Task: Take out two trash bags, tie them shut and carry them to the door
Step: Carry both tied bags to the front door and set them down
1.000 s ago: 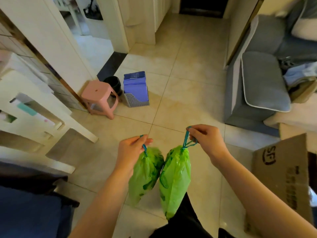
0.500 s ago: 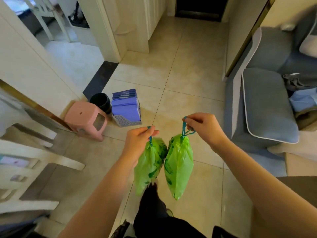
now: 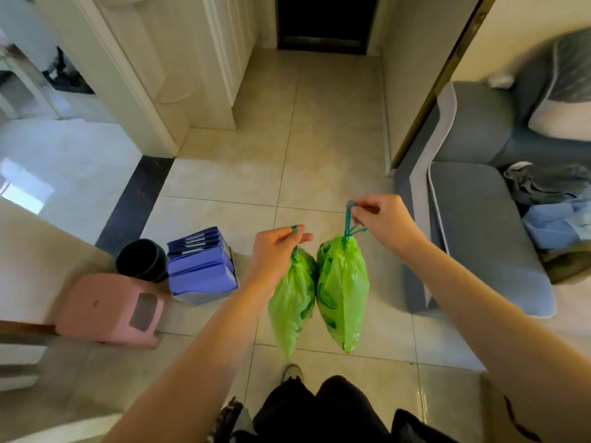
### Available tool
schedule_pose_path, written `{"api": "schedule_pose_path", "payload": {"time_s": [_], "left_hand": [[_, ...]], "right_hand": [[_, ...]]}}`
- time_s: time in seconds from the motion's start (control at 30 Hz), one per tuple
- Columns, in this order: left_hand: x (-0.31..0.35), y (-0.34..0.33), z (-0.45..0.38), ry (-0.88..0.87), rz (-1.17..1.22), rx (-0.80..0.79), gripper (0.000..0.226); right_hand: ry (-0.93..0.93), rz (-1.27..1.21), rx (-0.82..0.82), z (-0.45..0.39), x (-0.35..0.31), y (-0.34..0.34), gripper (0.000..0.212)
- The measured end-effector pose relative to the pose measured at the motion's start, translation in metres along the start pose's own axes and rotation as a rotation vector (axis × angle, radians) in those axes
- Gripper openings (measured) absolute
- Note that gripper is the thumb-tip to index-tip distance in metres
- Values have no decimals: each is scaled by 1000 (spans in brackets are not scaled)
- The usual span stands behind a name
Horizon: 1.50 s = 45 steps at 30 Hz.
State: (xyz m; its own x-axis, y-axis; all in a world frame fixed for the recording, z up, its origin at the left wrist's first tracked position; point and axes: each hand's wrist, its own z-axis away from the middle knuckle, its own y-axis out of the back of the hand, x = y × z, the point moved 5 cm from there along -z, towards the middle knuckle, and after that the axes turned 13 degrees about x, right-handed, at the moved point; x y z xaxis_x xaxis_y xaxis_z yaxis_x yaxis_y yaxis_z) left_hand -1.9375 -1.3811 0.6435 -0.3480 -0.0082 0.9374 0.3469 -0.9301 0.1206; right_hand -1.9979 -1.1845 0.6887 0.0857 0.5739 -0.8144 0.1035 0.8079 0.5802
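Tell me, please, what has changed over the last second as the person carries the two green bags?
The person has walked forward: the dark door now shows at the end of the hall, and the pink stool, black bin and purple box have slid down and left. Unchanged: the left hand and right hand each still pinch a drawstring, the left bag and right bag hanging closed, side by side.

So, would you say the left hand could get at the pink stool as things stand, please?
Probably not yet. The left hand is pinching the drawstring of its green trash bag, so its grip is taken. The pink stool sits low on the floor to the left, nothing blocking it, but the person would need to stoop.
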Motion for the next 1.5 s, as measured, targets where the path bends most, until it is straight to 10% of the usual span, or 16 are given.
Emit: {"api": "schedule_pose_path", "payload": {"time_s": [1.5], "left_hand": [[323, -304, -824, -111, -82, 41, 29]], "right_hand": [[-48, -57, 0, -915, -75, -121, 29]]}}
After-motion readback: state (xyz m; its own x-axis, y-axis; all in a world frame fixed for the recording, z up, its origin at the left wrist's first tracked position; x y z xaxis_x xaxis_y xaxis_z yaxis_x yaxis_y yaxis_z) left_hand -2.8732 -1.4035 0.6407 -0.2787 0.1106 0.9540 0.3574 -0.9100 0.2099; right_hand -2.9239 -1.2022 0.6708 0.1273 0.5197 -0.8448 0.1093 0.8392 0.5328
